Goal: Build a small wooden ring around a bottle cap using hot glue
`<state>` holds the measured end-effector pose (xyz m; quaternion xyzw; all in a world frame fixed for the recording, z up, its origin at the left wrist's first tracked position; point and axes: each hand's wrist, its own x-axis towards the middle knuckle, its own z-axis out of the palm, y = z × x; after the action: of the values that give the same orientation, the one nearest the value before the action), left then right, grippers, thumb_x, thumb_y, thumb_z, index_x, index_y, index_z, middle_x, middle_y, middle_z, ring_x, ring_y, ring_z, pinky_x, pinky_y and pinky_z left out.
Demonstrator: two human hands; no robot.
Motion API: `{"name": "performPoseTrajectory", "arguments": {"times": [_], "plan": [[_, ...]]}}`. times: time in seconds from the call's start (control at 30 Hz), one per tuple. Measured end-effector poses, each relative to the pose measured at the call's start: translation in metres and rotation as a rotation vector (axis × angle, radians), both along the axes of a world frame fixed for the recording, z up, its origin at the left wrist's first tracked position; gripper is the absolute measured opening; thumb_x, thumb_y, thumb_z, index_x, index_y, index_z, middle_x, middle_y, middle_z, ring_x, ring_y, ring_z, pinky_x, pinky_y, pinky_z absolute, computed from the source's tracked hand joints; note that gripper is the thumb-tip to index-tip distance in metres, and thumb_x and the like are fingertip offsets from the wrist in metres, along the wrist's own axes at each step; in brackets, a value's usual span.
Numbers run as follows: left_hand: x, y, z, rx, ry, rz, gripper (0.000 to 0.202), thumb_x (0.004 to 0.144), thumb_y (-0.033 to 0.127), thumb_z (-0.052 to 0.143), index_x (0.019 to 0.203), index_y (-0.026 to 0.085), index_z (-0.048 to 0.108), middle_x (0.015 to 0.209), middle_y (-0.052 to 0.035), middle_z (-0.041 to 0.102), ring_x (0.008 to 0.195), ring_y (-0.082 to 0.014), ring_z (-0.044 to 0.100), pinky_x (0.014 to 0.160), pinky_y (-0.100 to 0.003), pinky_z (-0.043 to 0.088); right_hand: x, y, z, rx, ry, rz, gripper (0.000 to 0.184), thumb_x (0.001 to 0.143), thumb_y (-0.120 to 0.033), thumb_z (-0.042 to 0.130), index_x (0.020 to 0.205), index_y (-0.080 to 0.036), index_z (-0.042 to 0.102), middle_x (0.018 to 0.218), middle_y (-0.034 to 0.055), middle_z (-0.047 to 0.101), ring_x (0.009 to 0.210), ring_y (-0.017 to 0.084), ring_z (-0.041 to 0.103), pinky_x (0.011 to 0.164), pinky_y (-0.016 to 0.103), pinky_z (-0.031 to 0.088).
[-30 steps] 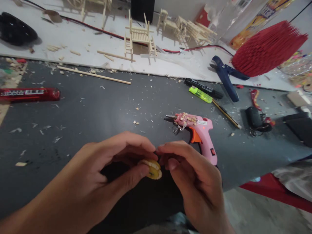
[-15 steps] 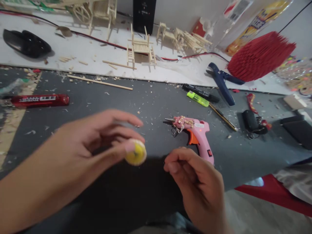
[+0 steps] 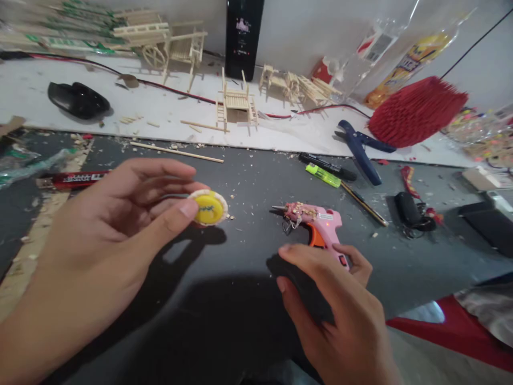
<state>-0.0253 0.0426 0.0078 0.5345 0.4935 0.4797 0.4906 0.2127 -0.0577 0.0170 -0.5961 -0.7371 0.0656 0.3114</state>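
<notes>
Head view. The left hand held a small round disc pinched at its rim between the thumb and the fingertips, raised just above the middle of the dark counter. The right hand was curled over the handle of the pink glue gun, thumb on one side and fingers on the other. Whether it had closed on the handle could not be told, since the hand hid it. The gun lay on its side, right of the counter's middle and toward the near edge, near the disc but apart from it, with its nozzle pointing toward the disc.

Judged from this, the step would go best with the grip kept on the handle, well back from the nozzle, and with the left fingertips kept at the disc's rim so that its face stayed clear.

The disc had a yellow face with a faint dark mark at its centre, ringed by a pale, slightly scalloped border. It was tilted toward the camera. Its back was hidden.

A green lighter and a black marker lay toward the far edge, beyond the gun.
</notes>
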Motion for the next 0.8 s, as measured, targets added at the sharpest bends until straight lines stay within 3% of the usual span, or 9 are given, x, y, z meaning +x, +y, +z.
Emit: {"name": "performPoseTrajectory", "arguments": {"times": [0.03,0.1,0.2,0.33,0.63,0.8], "plan": [[0.002,-0.002,-0.002,0.008,-0.014,-0.007,0.025,0.093,0.031,0.090,0.116,0.035,0.080,0.104,0.0094,0.084,0.094,-0.0089,0.081,0.084,-0.005,0.064,-0.002,0.000,0.000,-0.001,0.009,-0.015,0.031,0.095,-0.004,0.063,0.115,-0.026,0.070,0.112,0.0001,0.080,0.101,0.017,0.077,0.099,0.038,0.046],[0.005,-0.007,-0.004,0.017,0.002,-0.051,0.023,0.093,0.031,0.089,0.114,0.037,0.081,0.101,0.0087,0.084,0.087,-0.0078,0.083,0.077,-0.002,0.063,-0.007,0.000,0.000,-0.046,0.149,-0.049,0.034,0.097,-0.007,0.063,0.122,-0.029,0.071,0.127,0.0028,0.076,0.111,0.019,0.075,0.095,0.035,0.052],[0.007,-0.014,-0.004,-0.015,0.036,-0.148,0.020,0.094,0.035,0.088,0.112,0.042,0.081,0.100,0.0105,0.084,0.085,-0.0072,0.085,0.074,-0.001,0.062,-0.014,0.001,-0.003,-0.182,0.482,-0.041,0.039,0.099,-0.014,0.069,0.133,-0.033,0.069,0.120,0.0006,0.077,0.097,0.016,0.076,0.078,0.027,0.061],[0.006,-0.021,-0.002,-0.028,0.089,-0.218,0.017,0.096,0.037,0.085,0.110,0.046,0.079,0.100,0.0135,0.084,0.084,-0.0063,0.086,0.078,-0.001,0.061,-0.023,0.007,-0.008,-0.252,0.699,-0.046,0.034,0.100,-0.018,0.075,0.129,-0.035,0.073,0.118,-0.0030,0.082,0.096,0.013,0.078,0.077,0.021,0.062],[0.008,-0.024,-0.003,0.060,0.289,-0.328,0.017,0.097,0.037,0.083,0.110,0.046,0.076,0.093,0.0175,0.086,0.078,-0.0070,0.084,0.072,-0.002,0.059,-0.029,0.021,-0.008,-0.174,0.717,0.035,0.026,0.094,-0.008,0.076,0.106,-0.031,0.077,0.094,-0.0073,0.080,0.088,0.010,0.074,0.077,0.018,0.059],[0.008,-0.026,-0.005,0.143,0.455,-0.277,0.020,0.092,0.045,0.087,0.108,0.051,0.076,0.084,0.0212,0.084,0.066,-0.0066,0.080,0.071,-0.004,0.059,-0.027,0.023,-0.004,-0.182,0.652,0.038,0.019,0.091,-0.007,0.076,0.096,-0.025,0.077,0.089,-0.0060,0.081,0.080,0.008,0.075,0.076,0.013,0.058]]}}
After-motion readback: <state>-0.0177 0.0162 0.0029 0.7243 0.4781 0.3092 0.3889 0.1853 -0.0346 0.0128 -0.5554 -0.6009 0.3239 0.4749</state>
